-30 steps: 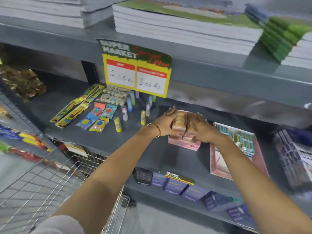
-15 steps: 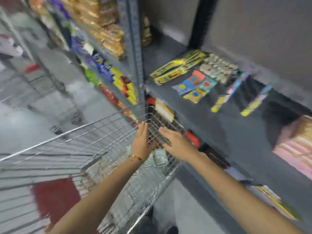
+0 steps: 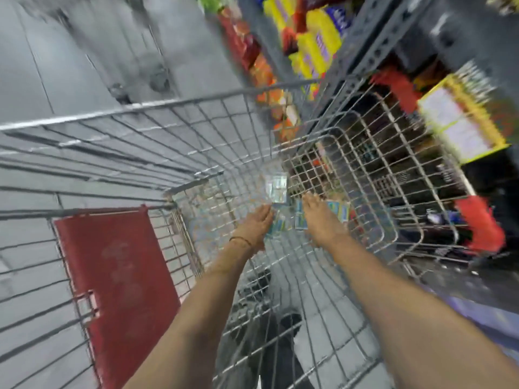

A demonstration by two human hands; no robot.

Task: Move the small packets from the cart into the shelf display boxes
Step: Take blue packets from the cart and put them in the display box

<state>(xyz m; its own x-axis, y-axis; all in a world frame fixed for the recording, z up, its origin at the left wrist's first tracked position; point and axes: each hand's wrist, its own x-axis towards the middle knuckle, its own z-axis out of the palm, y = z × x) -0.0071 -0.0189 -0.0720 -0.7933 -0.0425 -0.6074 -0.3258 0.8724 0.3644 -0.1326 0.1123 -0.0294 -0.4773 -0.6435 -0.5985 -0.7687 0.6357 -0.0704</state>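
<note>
Both hands, left hand [image 3: 257, 224] and right hand [image 3: 320, 220], are reaching apart, fingers spread, to scoop small packets [image 3: 276, 189] at frame centre in the cart [image 3: 168, 103].

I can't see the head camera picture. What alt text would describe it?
Two bare hands, left hand and right hand, reach down into a wire shopping cart toward small blue packets on its floor. A red flap sits at the cart's near end; blurred shelves of goods stand beyond.

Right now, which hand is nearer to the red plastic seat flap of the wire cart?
Left. The left hand reaches down just right of the red plastic seat flap; the right hand is farther right.
</note>
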